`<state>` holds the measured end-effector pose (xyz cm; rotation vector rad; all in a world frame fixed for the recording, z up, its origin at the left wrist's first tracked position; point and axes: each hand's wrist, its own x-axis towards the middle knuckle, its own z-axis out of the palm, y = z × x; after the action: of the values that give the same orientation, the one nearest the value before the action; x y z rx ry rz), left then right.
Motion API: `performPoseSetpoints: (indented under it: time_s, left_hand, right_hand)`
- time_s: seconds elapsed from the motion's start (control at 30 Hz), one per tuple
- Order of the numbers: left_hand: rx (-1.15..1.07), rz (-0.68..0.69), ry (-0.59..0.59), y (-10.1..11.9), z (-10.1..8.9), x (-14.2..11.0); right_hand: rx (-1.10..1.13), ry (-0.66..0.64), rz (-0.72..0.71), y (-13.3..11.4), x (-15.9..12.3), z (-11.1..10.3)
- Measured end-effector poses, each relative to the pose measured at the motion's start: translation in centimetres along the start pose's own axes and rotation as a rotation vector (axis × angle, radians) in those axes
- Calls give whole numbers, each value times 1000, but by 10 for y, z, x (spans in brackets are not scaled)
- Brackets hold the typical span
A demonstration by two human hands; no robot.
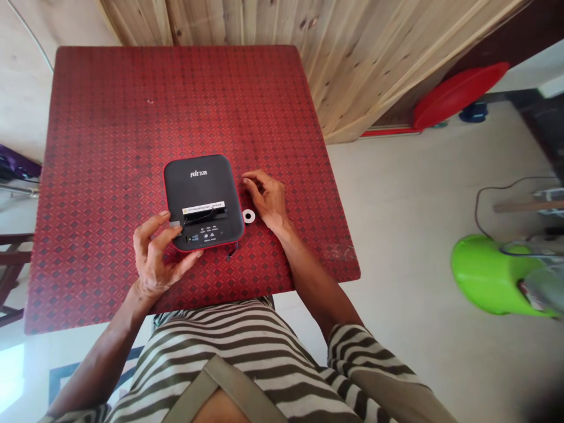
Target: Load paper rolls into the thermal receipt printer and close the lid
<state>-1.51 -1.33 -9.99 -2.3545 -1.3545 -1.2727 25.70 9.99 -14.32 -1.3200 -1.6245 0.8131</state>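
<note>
A black, rounded-square receipt printer (200, 191) with a red rim lies on the red patterned table (185, 106). It has a white label strip (203, 207) above a slot and small indicator marks below. My left hand (156, 252) grips its near left corner, thumb at the front edge and fingers at the left side. Under those fingertips shows a small greyish piece (175, 224), too small to name. To the right of the printer rests my right hand (271, 200), fingers loosely curled, thumb and forefinger slightly apart, nothing visible in it. Between it and the printer lies a white ring (249, 216).
A short dark cord (232, 251) sticks out at the printer's near edge. Wooden panelling (282, 23) stands behind the table. On the floor to the right are a green stool or bucket (489, 276) and a red round basin or tabletop (460, 97).
</note>
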Motion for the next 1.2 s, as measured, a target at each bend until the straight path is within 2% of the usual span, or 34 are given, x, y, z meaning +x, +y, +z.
performPoseSetpoints:
  time_s: [0.2, 0.47, 0.87, 1.0, 1.1, 1.2]
  left_hand:
    - [64, -37, 13, -6, 4, -14]
    - [45, 36, 20, -4, 1, -6]
    - [-187, -210, 14, -7, 2, -13]
    - [-201, -264, -32, -5, -1, -11]
    - [-215, -267, -47, -5, -1, -8]
    - [-232, -210, -16, -5, 2, -8]
  right_hand:
    - [-29, -2, -9, 0, 0, 2]
    - [-53, 8, 8, 3, 1, 2]
    - [-53, 14, 23, 1, 0, 2]
    - [-38, 14, 25, 0, -1, 1]
    - [-35, 7, 29, 0, -1, 1]
    - [-40, -3, 48, 1, 0, 1]
